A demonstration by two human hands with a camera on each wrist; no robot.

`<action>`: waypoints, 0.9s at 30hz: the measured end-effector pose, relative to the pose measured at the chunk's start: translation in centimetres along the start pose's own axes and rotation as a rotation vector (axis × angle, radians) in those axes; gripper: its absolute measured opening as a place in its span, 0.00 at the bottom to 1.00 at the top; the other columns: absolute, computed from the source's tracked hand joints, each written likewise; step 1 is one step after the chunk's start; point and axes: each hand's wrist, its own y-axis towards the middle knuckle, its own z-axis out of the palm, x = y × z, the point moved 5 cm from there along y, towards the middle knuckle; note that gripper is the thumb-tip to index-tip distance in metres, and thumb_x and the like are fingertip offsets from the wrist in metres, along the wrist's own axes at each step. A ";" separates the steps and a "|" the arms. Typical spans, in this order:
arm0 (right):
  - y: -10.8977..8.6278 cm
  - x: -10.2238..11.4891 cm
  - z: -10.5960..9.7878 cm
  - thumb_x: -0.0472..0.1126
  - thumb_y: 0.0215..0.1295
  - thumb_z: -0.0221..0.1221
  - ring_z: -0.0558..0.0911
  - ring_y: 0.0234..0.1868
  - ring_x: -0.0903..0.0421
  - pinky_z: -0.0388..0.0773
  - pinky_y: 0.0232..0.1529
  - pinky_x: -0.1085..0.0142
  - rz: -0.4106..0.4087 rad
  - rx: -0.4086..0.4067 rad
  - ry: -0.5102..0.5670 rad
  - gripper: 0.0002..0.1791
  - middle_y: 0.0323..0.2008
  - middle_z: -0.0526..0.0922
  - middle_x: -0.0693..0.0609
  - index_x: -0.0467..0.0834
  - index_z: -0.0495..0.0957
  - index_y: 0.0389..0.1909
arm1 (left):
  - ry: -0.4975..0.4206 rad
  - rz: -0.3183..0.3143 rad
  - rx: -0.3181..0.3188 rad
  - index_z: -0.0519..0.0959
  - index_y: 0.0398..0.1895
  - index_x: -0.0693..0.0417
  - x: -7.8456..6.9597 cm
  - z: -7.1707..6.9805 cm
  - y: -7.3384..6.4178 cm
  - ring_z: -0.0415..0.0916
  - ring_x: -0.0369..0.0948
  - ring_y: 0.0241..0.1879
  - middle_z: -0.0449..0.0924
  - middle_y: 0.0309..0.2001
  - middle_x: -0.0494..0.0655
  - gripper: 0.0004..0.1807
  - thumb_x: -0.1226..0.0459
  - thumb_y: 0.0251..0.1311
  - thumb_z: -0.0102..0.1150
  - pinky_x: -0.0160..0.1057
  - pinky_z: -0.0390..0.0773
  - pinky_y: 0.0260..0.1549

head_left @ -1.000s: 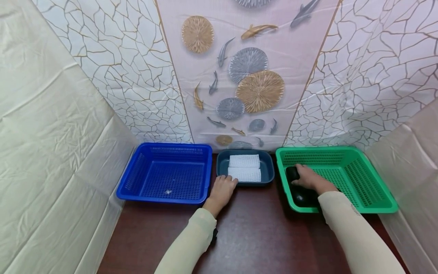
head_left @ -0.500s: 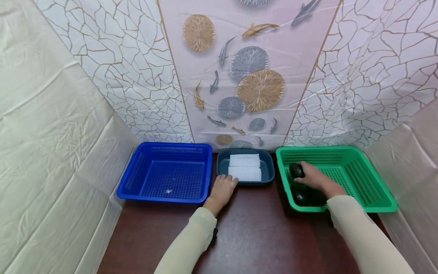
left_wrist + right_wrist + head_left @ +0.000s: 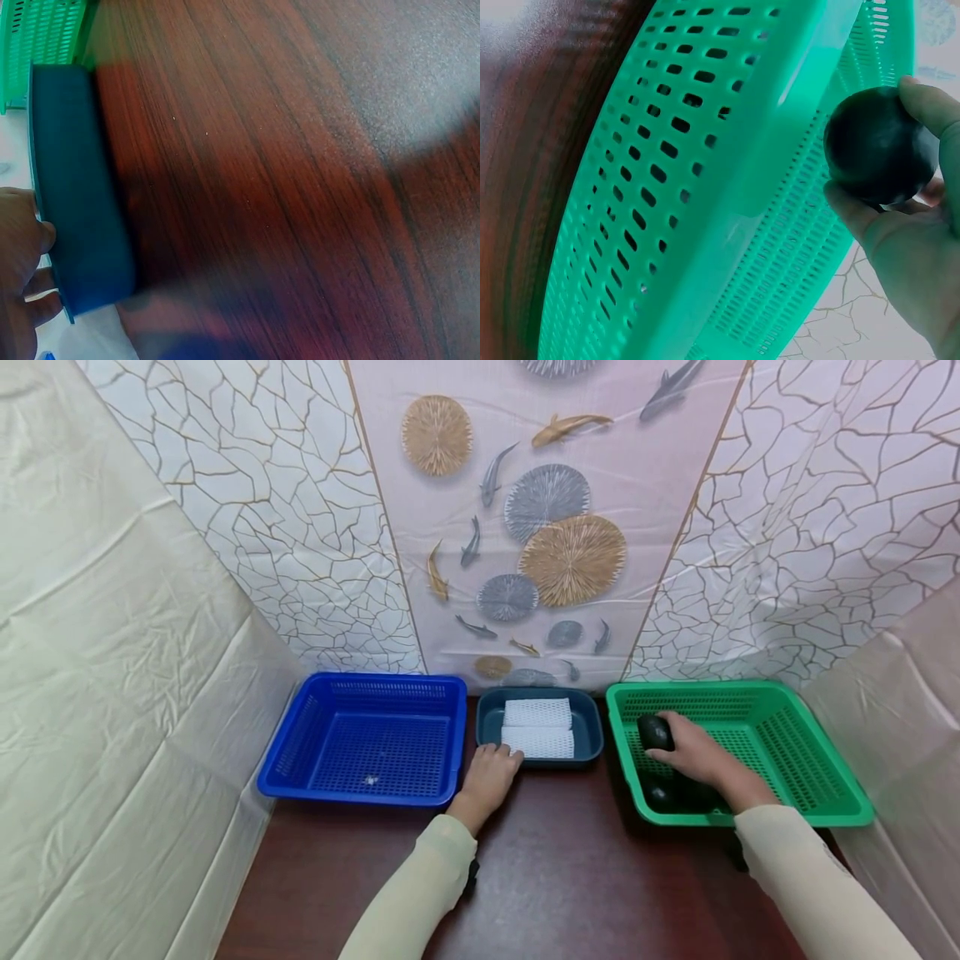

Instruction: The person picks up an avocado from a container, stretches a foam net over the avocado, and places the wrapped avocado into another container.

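The right hand (image 3: 693,752) has its grip closed around one dark egg-shaped object (image 3: 656,732), thumb and fingers on opposite sides. The object is at the left part of the green basket (image 3: 795,819), near the wall facing the tray; whether it clears the basket floor cannot be told. At least one more dark object (image 3: 660,792) lies in the near left corner, with a dark shape beside it partly hidden by the hand; the exact count is uncertain. Right of the hand, the basket offers open room up to its far and right walls.

The left hand (image 3: 489,777) has its grip pinched on the near rim of the tray (image 3: 587,727), at the left corner, thumb outside and fingers within. Two white net sleeves (image 3: 537,742) lie side by side in the tray, lengthwise from left to right.

Baskets number two: the blue basket (image 3: 352,797), holding one small pale scrap (image 3: 371,781), stands left of the tray, the green one right, with narrow gaps between. All three containers stand along the back edge of the worktop (image 3: 555,860), below the patterned cloth (image 3: 450,643); broad room extends in front of them.
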 end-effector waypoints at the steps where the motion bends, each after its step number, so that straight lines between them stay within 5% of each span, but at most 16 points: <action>1: -0.2 0.2 -0.1 0.51 0.73 0.61 0.63 0.70 0.23 0.67 0.63 0.30 0.002 -0.005 0.006 0.48 0.73 0.56 0.21 0.24 0.48 0.77 | -0.001 0.000 -0.003 0.85 0.49 0.45 0.0 0.1 0.0 0.83 0.47 0.41 0.86 0.42 0.47 0.12 0.68 0.69 0.59 0.47 0.84 0.45; 11: -1.2 1.8 -0.4 0.54 0.72 0.62 0.76 0.60 0.31 0.79 0.51 0.40 0.003 -0.069 0.048 0.48 0.69 0.64 0.25 0.29 0.51 0.77 | 0.001 -0.002 -0.003 0.85 0.50 0.45 -0.1 0.3 0.0 0.82 0.47 0.40 0.86 0.42 0.47 0.12 0.69 0.68 0.60 0.47 0.84 0.46; 27: -3.6 6.0 -0.9 0.55 0.69 0.65 0.80 0.56 0.33 0.82 0.45 0.44 -0.060 -0.155 0.089 0.48 0.66 0.70 0.26 0.31 0.54 0.76 | 0.009 -0.010 0.013 0.85 0.52 0.44 -0.1 0.3 0.0 0.82 0.47 0.41 0.86 0.44 0.47 0.13 0.68 0.68 0.60 0.46 0.84 0.47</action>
